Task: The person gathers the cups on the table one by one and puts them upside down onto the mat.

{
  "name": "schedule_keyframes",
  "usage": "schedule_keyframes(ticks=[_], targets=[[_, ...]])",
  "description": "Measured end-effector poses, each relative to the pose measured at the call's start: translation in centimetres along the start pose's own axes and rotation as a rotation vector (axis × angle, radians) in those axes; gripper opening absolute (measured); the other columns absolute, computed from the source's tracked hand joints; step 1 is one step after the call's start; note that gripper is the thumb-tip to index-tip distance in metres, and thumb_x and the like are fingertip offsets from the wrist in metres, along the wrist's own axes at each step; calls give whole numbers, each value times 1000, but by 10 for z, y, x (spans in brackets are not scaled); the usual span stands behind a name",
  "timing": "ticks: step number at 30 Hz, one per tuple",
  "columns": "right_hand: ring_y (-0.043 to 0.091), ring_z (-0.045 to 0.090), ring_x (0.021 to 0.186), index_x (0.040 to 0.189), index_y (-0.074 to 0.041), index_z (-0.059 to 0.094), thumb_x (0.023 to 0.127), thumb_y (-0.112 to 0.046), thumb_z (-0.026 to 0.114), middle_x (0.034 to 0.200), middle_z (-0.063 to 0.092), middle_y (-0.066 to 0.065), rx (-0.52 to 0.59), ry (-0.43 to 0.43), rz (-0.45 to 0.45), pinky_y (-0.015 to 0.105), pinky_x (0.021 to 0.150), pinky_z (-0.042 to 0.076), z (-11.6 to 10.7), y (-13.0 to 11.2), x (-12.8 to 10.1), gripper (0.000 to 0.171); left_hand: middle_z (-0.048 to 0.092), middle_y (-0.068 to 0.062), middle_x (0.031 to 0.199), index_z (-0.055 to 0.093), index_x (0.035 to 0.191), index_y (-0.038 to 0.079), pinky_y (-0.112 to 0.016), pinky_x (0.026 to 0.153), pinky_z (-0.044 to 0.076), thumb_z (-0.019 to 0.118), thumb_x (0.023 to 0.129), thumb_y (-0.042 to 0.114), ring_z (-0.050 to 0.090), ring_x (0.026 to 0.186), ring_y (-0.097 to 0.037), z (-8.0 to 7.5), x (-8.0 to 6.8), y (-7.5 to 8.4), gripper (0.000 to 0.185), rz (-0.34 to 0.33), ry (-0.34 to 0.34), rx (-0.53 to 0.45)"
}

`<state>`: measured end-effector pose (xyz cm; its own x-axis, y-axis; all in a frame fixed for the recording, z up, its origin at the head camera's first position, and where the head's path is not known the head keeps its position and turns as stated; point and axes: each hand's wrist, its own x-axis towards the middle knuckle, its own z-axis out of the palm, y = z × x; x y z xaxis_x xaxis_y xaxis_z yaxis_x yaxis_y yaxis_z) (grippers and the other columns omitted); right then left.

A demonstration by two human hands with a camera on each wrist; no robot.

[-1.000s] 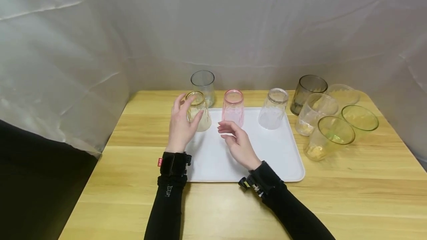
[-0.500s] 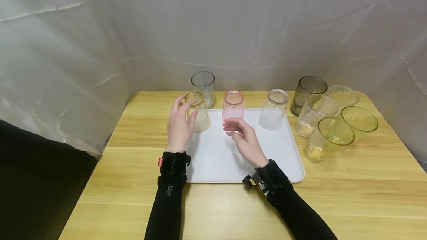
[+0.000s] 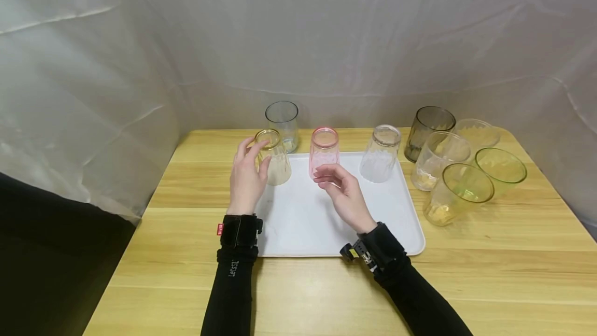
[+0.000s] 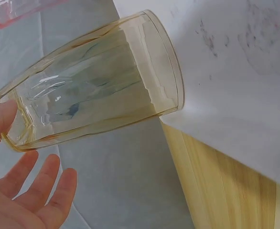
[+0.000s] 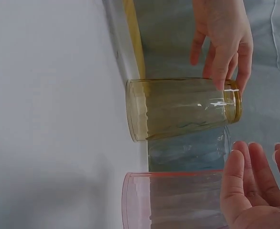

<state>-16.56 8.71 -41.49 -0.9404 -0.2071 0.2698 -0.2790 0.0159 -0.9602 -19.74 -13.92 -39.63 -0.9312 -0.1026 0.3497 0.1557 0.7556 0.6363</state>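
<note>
On the tray's left side stands an upside-down amber glass [image 3: 278, 167], tilted in the wrist views by the camera angle. My left hand [image 3: 247, 183] is at its upturned base; the thumb [image 4: 1, 117] overlaps the base's edge in the left wrist view, and the other fingers spread apart from it. An upside-down pink glass [image 3: 324, 154] stands to the right. My right hand [image 3: 347, 198] hovers in front of it, fingers loosely bent, holding nothing; whether it touches the pink glass is unclear. Further right is an upside-down clear glass [image 3: 380, 157].
The white tray [image 3: 303, 227] lies on a wooden table [image 3: 177, 253]. Behind the amber glass stands an upright bluish-grey glass [image 3: 282, 123]. Several upright glasses cluster right of the tray, among them a dark grey one [image 3: 426, 131] and a green-rimmed one [image 3: 501, 167]. A pale curtain [image 3: 326, 40] hangs behind.
The amber glass has shifted slightly left, and my left hand has moved left with its thumb drawn back. My right hand has moved a little to the right.
</note>
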Motion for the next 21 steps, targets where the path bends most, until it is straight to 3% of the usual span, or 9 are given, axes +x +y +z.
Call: schedule_keyframes(ticks=[9, 17, 21], targets=[[29, 66, 107, 121, 10, 58, 94, 13, 48, 118, 62, 29, 13, 8, 14, 18, 91, 55, -3, 0, 1, 29, 41, -15, 155, 60, 138, 17, -56, 106, 49, 63, 100, 16, 51, 134, -38, 2, 0, -2, 38, 3, 1, -3], [15, 66, 102, 120, 11, 58, 94, 13, 49, 118, 62, 30, 25, 19, 15, 17, 90, 55, -5, -1, 2, 28, 36, -16, 158, 57, 141, 18, -59, 105, 49, 62, 100, 21, 47, 135, -41, 0, -1, -1, 41, -3, -32, 8], [8, 66, 100, 121, 14, 56, 94, 12, 51, 118, 61, 32, 82, 18, 30, 17, 90, 56, -7, -1, 2, 28, 33, -15, 160, 54, 143, 16, -60, 107, 46, 61, 101, 23, 45, 138, -41, -2, -2, 0, 44, -1, -31, -5]])
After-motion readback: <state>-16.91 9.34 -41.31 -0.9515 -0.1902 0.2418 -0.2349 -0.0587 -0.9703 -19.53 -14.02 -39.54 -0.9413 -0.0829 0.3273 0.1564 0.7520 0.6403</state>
